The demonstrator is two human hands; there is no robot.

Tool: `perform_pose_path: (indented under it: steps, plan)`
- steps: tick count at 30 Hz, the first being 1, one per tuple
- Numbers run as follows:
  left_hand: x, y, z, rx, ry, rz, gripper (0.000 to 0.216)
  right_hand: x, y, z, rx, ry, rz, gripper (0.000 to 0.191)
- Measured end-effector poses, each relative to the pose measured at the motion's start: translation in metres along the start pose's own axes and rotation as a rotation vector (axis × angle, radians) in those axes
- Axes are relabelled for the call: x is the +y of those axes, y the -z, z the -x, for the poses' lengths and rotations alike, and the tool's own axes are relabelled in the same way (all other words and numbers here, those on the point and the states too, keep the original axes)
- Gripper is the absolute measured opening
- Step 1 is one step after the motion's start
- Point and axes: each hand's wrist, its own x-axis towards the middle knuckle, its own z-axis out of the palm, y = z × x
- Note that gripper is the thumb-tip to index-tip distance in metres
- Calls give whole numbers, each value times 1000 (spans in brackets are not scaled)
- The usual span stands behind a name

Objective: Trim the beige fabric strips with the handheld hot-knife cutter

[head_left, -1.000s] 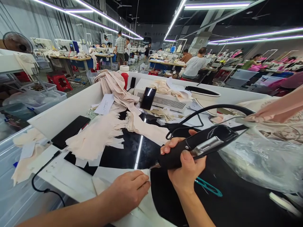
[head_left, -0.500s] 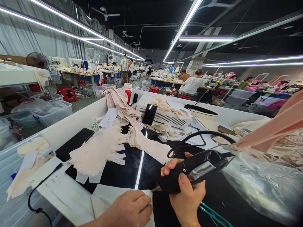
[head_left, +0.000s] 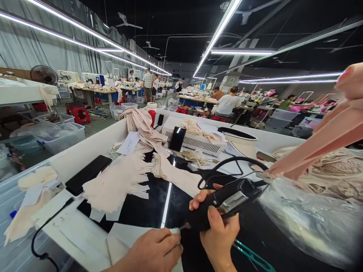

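My right hand [head_left: 218, 234] is wrapped around a black corded hand tool [head_left: 210, 211] with a silver metal part on its side. The tool points left and down, and its thin metal tip [head_left: 185, 226] is close to my left hand's fingertips. My left hand [head_left: 159, 247] is closed on the edge of a whitish sheet [head_left: 119, 236] lying at the table's near edge; whether it is cloth or paper I cannot tell. A teal slotted tool [head_left: 252, 255] lies beside my right wrist. Past my hands, a fanned stack of cream fabric pieces [head_left: 113, 185] rests on the black tabletop [head_left: 154, 211].
A folded cream strip [head_left: 178, 175], a dark phone [head_left: 177, 139] and a vented white box [head_left: 195, 141] sit farther back. The tool's cord [head_left: 235, 158] loops behind it. Pink fabric [head_left: 309, 155] and a clear plastic bag [head_left: 306, 223] crowd the right. A black tablet-like device [head_left: 87, 173] lies left.
The whole view has shifted slightly. Both hands keep their grips; the tool and my right hand appear a little farther left in the picture. The pink fabric on the right reaches higher.
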Motion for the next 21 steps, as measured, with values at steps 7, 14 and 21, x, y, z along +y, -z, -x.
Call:
perform_pose_path:
  steps: [7, 14, 21]
  plan:
    - [3, 25, -2, -175, 28, 15, 20, -1, -4, 1, 0, 8, -6, 38]
    - [4, 36, -3, -246, 48, 27, 21, -3, -7, 0, 23, -6, -26, 44]
    - [5, 35, -5, -222, 80, 43, 23, -5, -9, -1, 20, 2, 3, 44]
